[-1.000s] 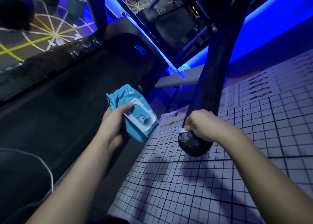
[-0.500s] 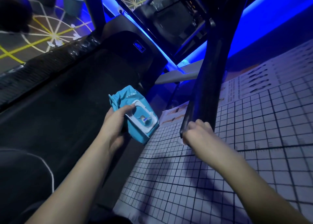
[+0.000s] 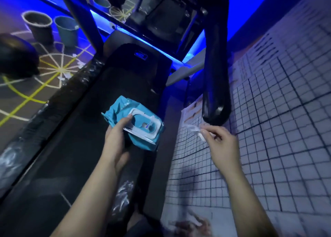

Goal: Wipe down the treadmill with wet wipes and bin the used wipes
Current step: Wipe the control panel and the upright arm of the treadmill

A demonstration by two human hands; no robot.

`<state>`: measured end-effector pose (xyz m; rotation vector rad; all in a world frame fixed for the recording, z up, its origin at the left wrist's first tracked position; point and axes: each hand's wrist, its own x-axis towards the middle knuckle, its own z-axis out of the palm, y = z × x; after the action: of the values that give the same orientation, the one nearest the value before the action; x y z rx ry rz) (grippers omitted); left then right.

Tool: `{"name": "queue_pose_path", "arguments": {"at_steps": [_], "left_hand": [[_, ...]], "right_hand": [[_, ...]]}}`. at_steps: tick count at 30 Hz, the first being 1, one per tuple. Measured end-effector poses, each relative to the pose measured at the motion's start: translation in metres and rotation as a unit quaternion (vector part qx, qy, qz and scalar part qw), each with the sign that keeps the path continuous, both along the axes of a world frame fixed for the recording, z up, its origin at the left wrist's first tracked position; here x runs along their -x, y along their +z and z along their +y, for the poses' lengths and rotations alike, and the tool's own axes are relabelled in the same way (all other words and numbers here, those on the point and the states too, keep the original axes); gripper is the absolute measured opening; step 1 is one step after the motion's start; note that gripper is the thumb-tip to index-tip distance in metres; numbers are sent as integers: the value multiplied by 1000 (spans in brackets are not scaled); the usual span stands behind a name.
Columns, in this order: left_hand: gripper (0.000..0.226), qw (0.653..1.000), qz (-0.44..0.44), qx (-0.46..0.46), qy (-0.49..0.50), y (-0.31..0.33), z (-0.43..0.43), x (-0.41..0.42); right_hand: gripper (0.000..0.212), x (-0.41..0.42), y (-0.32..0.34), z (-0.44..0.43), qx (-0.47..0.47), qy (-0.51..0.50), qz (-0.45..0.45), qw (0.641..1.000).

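While pinching a crumpled wipe (image 3: 194,130) in right hand (image 3: 221,145) below the handrail end (image 3: 215,109), left hand (image 3: 116,140) clamped on the wipes pack (image 3: 133,124) (lid open): risks dropping it short of the bins (image 3: 38,26).

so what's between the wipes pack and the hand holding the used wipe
In the head view, only the dark treadmill side rail and the gridded mat's edge lie between the wipes pack and the right hand pinching the wipe.
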<state>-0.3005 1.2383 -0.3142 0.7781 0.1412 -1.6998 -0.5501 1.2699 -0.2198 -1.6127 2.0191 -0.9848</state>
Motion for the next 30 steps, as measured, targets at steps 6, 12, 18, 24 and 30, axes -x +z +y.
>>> {"name": "queue_pose_path", "arguments": {"at_steps": [6, 12, 18, 24, 30], "left_hand": [[63, 998, -30, 4, -58, 5, 54, -34], [57, 993, -36, -11, -108, 5, 98, -44], [61, 994, -54, -28, -90, 3, 112, -44], [47, 997, -60, -20, -52, 7, 115, -32], [55, 995, -69, -32, -66, 3, 112, -25]], "right_hand": [[19, -48, -21, 63, -61, -204, -437, 874], [41, -66, -24, 82, -58, -238, -555, 795], [30, -77, -33, 80, -47, -249, -574, 779], [10, -82, -24, 81, -45, -230, -553, 800], [7, -67, -29, 76, -34, -236, -563, 791]]}}
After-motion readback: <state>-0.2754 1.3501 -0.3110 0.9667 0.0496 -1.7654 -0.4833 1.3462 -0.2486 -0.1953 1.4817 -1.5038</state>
